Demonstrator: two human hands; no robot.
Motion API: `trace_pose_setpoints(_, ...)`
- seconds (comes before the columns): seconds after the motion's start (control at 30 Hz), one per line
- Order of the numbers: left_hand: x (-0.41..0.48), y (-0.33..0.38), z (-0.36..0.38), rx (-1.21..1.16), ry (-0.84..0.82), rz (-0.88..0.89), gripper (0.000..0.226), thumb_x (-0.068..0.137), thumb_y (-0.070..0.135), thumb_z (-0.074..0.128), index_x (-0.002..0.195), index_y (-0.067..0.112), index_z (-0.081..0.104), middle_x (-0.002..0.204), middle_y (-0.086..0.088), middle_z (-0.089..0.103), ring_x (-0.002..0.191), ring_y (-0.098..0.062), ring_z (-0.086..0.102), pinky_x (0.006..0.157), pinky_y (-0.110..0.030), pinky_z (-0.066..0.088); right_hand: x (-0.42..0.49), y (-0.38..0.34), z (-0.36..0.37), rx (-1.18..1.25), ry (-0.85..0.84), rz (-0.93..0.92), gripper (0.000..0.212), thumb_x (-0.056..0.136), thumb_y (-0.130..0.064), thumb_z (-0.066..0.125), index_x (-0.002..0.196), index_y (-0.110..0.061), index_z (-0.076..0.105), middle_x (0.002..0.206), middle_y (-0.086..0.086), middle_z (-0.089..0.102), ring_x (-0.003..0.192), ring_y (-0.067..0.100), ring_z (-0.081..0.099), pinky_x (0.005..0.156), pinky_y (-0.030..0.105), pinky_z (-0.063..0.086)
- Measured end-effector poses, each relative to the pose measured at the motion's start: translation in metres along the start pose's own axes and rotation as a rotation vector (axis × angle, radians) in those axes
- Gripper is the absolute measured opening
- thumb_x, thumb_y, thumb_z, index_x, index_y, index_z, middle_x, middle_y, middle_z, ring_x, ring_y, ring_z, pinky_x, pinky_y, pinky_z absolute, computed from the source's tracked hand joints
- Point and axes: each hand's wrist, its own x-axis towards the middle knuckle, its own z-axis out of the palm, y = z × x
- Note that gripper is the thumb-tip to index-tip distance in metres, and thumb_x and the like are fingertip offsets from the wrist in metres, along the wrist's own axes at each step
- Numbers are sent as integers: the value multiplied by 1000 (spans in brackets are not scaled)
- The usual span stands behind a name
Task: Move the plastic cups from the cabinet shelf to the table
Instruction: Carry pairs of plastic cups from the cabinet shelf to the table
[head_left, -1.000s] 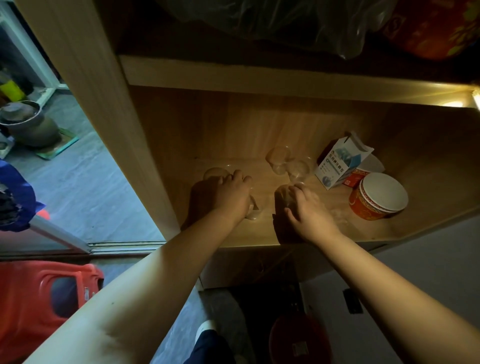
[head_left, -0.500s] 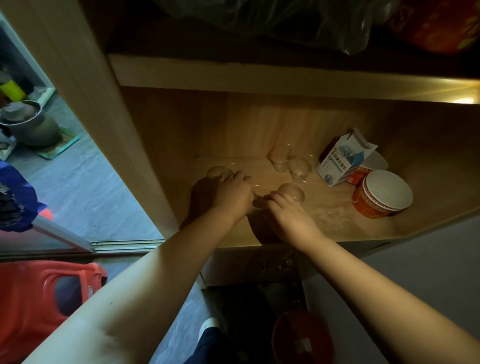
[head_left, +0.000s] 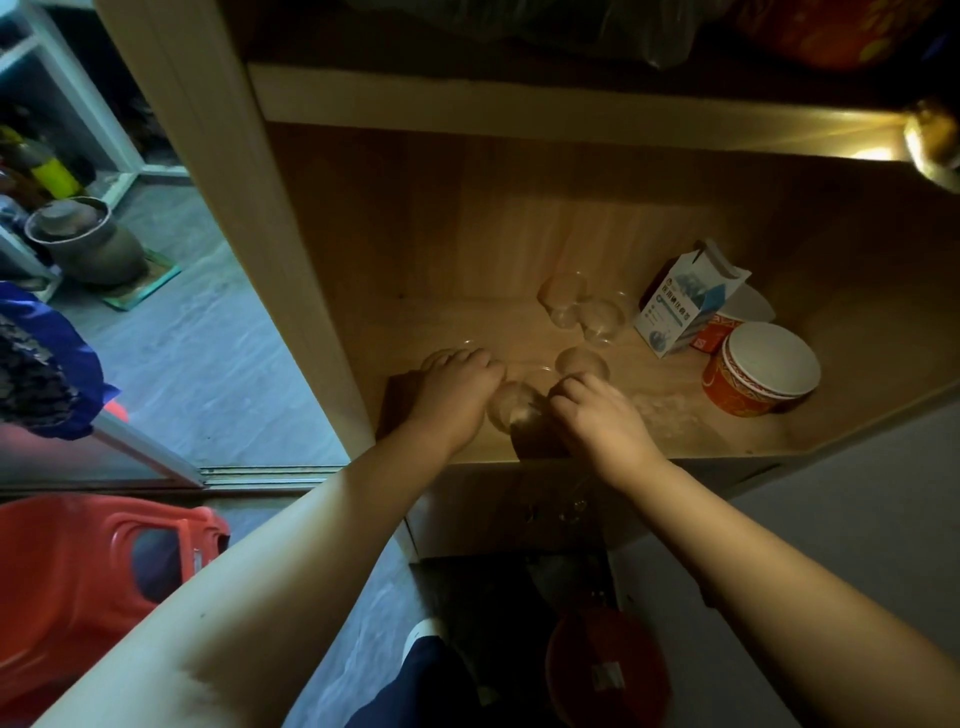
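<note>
Several clear plastic cups stand on the wooden cabinet shelf (head_left: 675, 447). My left hand (head_left: 452, 397) is curled down over one cup (head_left: 435, 358) at the shelf's left, and only that cup's far rim shows. A second cup (head_left: 511, 408) sits between my hands, touching both. My right hand (head_left: 597, 418) has its fingers bent against that cup's right side; whether it grips is hidden. A third cup (head_left: 582, 361) stands just beyond my right fingers. Two more cups (head_left: 563, 299) (head_left: 603, 319) stand at the back.
A blue-and-white carton (head_left: 685, 306) leans at the back right, next to a red paper bowl with a white lid (head_left: 763, 369). The cabinet's side panel (head_left: 234, 208) stands left of my left arm. A red plastic stool (head_left: 78, 571) is on the floor at lower left.
My right hand left the cup it covered and slid left to the cup between my hands. My left hand stayed on its cup.
</note>
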Motion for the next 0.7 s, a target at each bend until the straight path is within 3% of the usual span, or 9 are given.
trace_pose_setpoints(0.17, -30, 13, -5, -7, 87, 41, 23, 82, 0, 49, 98, 12, 61, 100, -10, 62, 99, -30, 54, 82, -36, 37, -20, -6, -11, -41, -14, 0, 26, 78, -11, 67, 104, -8, 65, 106, 12, 64, 107, 33, 54, 85, 40, 43)
trace_pose_setpoints(0.23, -44, 21, -11, -12, 139, 84, 24, 81, 6, 41, 92, 11, 62, 91, -10, 63, 89, -30, 57, 75, -35, 37, -29, -9, -16, -57, -23, 1, 32, 83, -14, 61, 115, -11, 61, 118, 8, 61, 115, 29, 49, 91, 37, 38)
trace_pose_setpoints(0.33, -67, 35, -23, -9, 189, 125, 40, 78, 16, 26, 92, 11, 63, 87, -8, 66, 82, -29, 58, 73, -35, 41, -44, -16, -29, -8, 3, -18, 34, 83, -10, 62, 117, -12, 60, 121, 7, 60, 115, 27, 51, 91, 36, 38)
trace_pose_setpoints(0.5, -108, 47, -37, -39, 234, 118, 33, 78, 8, 35, 94, 11, 64, 91, -6, 68, 86, -30, 60, 74, -39, 44, -65, -38, -49, 8, 140, -138, 23, 76, -2, 70, 99, -3, 67, 93, 14, 67, 84, 32, 61, 70, 42, 50)
trace_pose_setpoints(0.6, -133, 47, -48, -4, 295, 122, 36, 67, -9, 52, 93, 11, 66, 92, -4, 69, 85, -30, 61, 73, -36, 42, -70, -53, -55, -6, 192, -188, 18, 81, -4, 67, 98, -3, 67, 93, 14, 67, 84, 33, 60, 67, 43, 50)
trace_pose_setpoints(0.7, -160, 45, -61, -23, 398, 64, 29, 70, -8, 57, 88, 13, 67, 86, 0, 69, 77, -28, 61, 68, -34, 42, -72, -72, -61, -3, 238, -257, 17, 81, -3, 66, 97, -2, 67, 91, 16, 67, 81, 34, 61, 63, 43, 52)
